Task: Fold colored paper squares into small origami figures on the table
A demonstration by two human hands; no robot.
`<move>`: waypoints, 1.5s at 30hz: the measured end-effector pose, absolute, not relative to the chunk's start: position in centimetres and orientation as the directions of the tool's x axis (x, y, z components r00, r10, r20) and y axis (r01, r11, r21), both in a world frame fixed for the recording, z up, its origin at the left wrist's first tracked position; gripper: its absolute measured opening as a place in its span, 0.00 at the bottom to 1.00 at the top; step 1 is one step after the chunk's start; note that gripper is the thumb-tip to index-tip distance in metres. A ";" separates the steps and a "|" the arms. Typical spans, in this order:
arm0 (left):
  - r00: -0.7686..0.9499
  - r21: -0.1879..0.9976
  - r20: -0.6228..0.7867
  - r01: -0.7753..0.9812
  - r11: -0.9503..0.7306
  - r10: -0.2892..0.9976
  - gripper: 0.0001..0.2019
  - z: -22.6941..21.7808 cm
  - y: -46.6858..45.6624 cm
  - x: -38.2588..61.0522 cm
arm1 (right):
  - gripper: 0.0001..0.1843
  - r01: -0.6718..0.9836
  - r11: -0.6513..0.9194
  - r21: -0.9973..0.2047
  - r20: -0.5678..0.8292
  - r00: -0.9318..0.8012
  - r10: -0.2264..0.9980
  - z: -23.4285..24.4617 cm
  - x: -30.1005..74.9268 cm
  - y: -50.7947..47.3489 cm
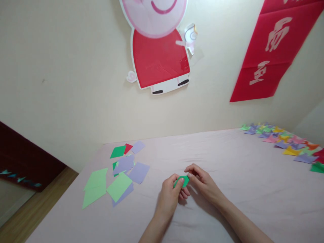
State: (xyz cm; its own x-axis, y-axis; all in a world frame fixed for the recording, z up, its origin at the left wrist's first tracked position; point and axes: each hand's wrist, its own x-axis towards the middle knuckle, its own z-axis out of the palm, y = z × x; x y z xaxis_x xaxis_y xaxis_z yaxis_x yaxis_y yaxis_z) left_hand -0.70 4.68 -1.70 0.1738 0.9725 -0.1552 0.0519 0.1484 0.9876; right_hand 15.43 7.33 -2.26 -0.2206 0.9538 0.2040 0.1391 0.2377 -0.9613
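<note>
A small folded piece of green paper point(186, 181) is held above the sheet-covered surface. My left hand point(170, 192) grips it, with the thumb pressed on top and the other fingers curled underneath. At its right corner, the thumb and bent forefinger of my right hand point(202, 182) pinch the paper's edge. What the fingertips do behind the paper is hidden. To the left of my hands lie loose flat paper squares: light green point(119, 186), lilac point(139, 172), dark green point(117, 152) and a bit of red point(128, 148).
Several folded paper shapes point(292, 151) in many colours line the far right edge of the pale pink sheet point(192, 148). On the wall hang a cartoon pig cutout point(160, 59) and a red banner point(268, 57). Wooden floor point(50, 192) shows beyond the left edge.
</note>
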 end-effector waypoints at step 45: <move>0.470 0.947 -0.247 -0.066 0.313 0.848 0.21 0.4 5.5 -3.9 | 0.05 0.219 0.413 -0.884 0.337 -0.313 0.888 -1.3 15.3 7.4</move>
State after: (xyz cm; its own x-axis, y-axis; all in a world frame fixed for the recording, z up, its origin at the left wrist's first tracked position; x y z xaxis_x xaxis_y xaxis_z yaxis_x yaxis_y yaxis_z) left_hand -3.91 5.50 0.45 0.4695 0.8476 -0.2472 -0.0660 0.3129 0.9475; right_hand 15.33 7.37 -1.28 -0.3127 0.8881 0.3370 0.2192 0.4127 -0.8841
